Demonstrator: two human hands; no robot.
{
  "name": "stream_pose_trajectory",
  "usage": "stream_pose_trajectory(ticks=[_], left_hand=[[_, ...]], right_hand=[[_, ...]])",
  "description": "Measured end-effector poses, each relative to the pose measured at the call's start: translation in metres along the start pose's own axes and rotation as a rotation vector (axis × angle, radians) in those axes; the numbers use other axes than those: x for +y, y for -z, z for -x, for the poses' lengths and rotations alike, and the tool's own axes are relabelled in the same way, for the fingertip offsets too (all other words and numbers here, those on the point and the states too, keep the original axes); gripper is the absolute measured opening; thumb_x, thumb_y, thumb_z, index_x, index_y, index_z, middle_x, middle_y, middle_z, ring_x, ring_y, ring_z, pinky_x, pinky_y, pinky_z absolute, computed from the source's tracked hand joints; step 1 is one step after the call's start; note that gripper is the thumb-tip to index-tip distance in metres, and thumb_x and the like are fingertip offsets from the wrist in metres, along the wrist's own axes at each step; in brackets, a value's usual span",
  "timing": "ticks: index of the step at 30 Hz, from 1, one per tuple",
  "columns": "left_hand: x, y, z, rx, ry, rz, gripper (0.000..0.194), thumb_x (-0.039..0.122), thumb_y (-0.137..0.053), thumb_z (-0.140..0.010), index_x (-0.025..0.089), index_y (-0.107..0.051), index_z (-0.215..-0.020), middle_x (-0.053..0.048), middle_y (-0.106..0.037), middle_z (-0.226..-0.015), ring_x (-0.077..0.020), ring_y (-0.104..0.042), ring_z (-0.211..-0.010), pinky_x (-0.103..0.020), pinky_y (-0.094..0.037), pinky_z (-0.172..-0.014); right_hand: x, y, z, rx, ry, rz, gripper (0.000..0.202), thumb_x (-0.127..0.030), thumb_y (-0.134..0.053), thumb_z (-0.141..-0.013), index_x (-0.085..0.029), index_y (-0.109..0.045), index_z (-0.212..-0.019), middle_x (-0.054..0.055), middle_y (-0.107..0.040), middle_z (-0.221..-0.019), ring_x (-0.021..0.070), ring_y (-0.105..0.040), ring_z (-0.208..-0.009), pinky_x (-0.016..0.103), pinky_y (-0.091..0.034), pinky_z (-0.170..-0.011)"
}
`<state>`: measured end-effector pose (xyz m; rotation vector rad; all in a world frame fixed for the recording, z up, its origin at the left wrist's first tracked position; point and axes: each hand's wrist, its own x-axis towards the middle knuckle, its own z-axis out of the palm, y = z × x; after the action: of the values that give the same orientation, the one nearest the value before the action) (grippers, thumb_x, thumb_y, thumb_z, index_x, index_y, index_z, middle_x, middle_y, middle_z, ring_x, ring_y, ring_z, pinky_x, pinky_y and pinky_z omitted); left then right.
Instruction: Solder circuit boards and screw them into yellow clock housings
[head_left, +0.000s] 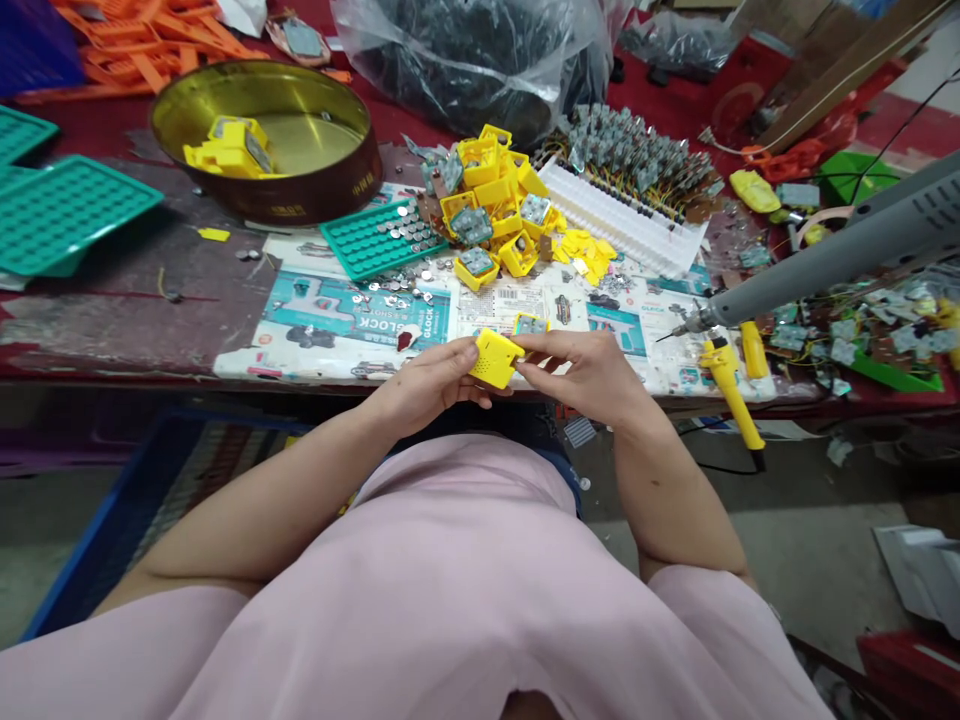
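Just over the front edge of the bench I hold a small yellow plastic case (495,360), its face with rows of little holes turned up. My left hand (435,385) grips it from the left, thumb on top and fingers beneath. At its right edge, by a notch, the fingertips of my right hand (585,372) are closed on it; whether a small part sits between them is hidden. Right behind it lies another yellow case with a circuit board (531,324). Farther back rises a pile of yellow cases (495,190), some with boards inside.
A green tray (352,245) with button cells stands left of the pile, behind it a round tin (300,190). White foam (622,220) with wired boards is at the back right. An electric screwdriver (810,250) reaches in from the right, near a yellow-handled tool (731,395).
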<state>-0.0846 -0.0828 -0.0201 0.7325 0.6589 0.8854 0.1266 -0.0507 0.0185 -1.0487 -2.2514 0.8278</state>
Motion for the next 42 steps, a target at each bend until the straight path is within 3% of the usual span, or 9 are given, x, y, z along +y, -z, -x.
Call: stream_pose_trajectory(ticks=[5,8,12,16,21,28,36,42], left_hand=[[0.0,0.0,0.001,-0.007,-0.016,-0.085,0.047,0.051,-0.075,-0.081,0.014,-0.069,-0.11,-0.01,-0.074,-0.102,-0.019,-0.071,-0.087,-0.024,-0.057,-0.068],[0.006,0.003,0.004,-0.02,-0.079,-0.204,0.051,0.051,-0.071,-0.084,0.017,-0.068,-0.122,-0.011,-0.071,-0.118,-0.0232,-0.068,-0.104,-0.026,-0.058,-0.076],[0.016,0.006,0.01,-0.12,-0.184,-0.351,0.054,0.039,-0.074,-0.085,0.024,-0.062,-0.135,-0.009,-0.064,-0.137,-0.0257,-0.059,-0.128,-0.028,-0.054,-0.097],[0.017,0.01,0.011,-0.187,-0.239,-0.359,0.069,0.028,-0.08,-0.08,0.033,-0.053,-0.144,-0.008,-0.057,-0.146,-0.0264,-0.056,-0.133,-0.033,-0.051,-0.105],[0.018,0.013,0.011,-0.274,-0.259,-0.469,0.077,0.023,-0.078,-0.081,0.036,-0.045,-0.149,-0.01,-0.059,-0.144,-0.0264,-0.058,-0.132,-0.034,-0.052,-0.104],[0.019,0.012,0.012,-0.276,-0.327,-0.621,0.083,0.02,-0.077,-0.081,0.038,-0.038,-0.152,-0.006,-0.063,-0.139,-0.0227,-0.059,-0.13,-0.03,-0.051,-0.105],[0.018,0.015,0.011,-0.188,-0.362,-0.673,0.086,0.022,-0.081,-0.076,0.035,-0.041,-0.151,-0.008,-0.065,-0.134,-0.024,-0.062,-0.124,-0.03,-0.054,-0.097],[0.014,0.014,0.011,-0.153,-0.388,-0.653,0.09,0.027,-0.084,-0.073,0.029,-0.04,-0.152,-0.009,-0.07,-0.123,-0.0239,-0.064,-0.119,-0.031,-0.052,-0.097]], right_hand=[[0.0,-0.004,0.002,0.09,0.11,0.167,0.026,-0.022,-0.06,-0.084,-0.02,-0.077,-0.104,0.004,-0.079,-0.092,0.0131,-0.071,-0.07,0.025,-0.056,-0.067],[-0.001,-0.005,0.005,0.157,0.186,0.126,0.025,-0.02,-0.062,-0.086,-0.02,-0.074,-0.108,0.005,-0.079,-0.1,0.0147,-0.073,-0.084,0.026,-0.058,-0.079],[-0.004,-0.002,0.011,0.177,0.29,0.063,0.039,-0.026,-0.069,-0.087,-0.02,-0.064,-0.125,0.007,-0.074,-0.116,0.0163,-0.071,-0.102,0.029,-0.057,-0.09],[-0.006,-0.002,0.015,0.186,0.368,0.121,0.037,-0.035,-0.072,-0.086,-0.022,-0.065,-0.12,0.006,-0.074,-0.108,0.0165,-0.069,-0.101,0.03,-0.058,-0.087],[-0.007,0.0,0.017,0.173,0.428,0.287,0.031,-0.033,-0.067,-0.091,-0.024,-0.065,-0.12,0.007,-0.072,-0.107,0.0171,-0.067,-0.1,0.032,-0.058,-0.083],[-0.006,0.0,0.016,0.207,0.571,0.406,0.018,-0.023,-0.064,-0.091,-0.023,-0.066,-0.109,0.005,-0.071,-0.097,0.0167,-0.065,-0.089,0.033,-0.054,-0.077],[-0.001,-0.01,0.017,0.243,0.522,0.494,0.027,-0.023,-0.063,-0.091,-0.027,-0.064,-0.117,0.005,-0.07,-0.102,0.018,-0.062,-0.093,0.035,-0.052,-0.081],[0.003,-0.012,0.017,0.272,0.605,0.533,0.025,-0.021,-0.063,-0.09,-0.023,-0.064,-0.116,0.004,-0.071,-0.102,0.018,-0.062,-0.096,0.035,-0.048,-0.084]])
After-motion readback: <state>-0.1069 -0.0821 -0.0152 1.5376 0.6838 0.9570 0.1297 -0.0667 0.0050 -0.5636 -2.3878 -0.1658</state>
